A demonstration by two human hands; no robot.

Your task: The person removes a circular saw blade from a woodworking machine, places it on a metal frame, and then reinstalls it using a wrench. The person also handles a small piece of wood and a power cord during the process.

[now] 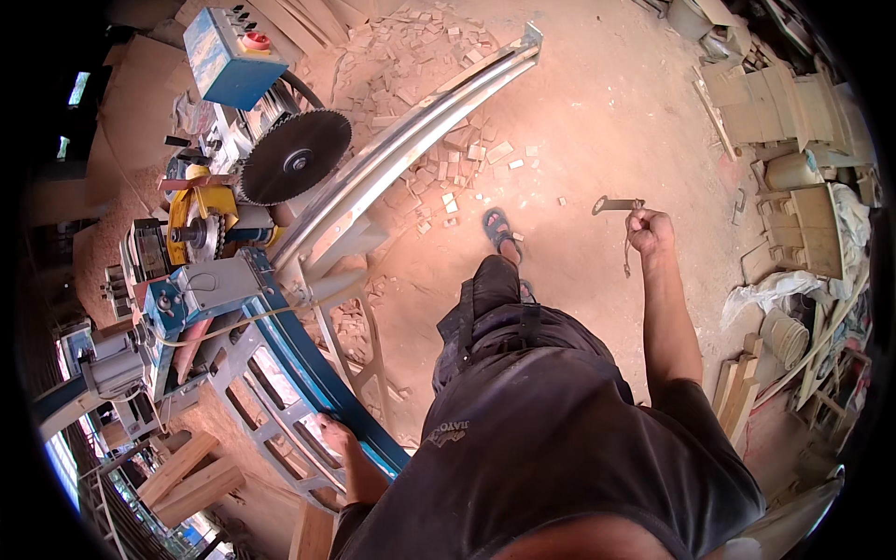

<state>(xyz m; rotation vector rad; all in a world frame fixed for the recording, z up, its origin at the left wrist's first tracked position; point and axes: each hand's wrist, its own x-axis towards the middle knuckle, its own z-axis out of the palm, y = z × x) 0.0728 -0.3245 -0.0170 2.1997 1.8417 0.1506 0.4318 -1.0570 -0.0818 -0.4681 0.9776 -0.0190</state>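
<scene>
My right hand (651,231) is raised at arm's length above the floor. It is closed on a flat metal wrench (616,205) with a curved, hooked end pointing left; a short cord (626,259) dangles below the fist. Down at the lower left, my left hand (334,435) lies compactly on the grey slotted frame (271,425) beside the blue beam (322,397) of a woodworking machine. Its fingers look curled on the metal, partly hidden. Farther up the machine, a large dark circular saw blade (297,157) is exposed, apart from both hands.
A blue control box (233,61) with a red button tops the machine. Its long metal rail (411,149) reaches toward the far middle. Wood offcuts (467,154) litter the dusty floor. Boards (765,107), a white plastic sheet (775,291) and timber pieces (737,383) line the right side.
</scene>
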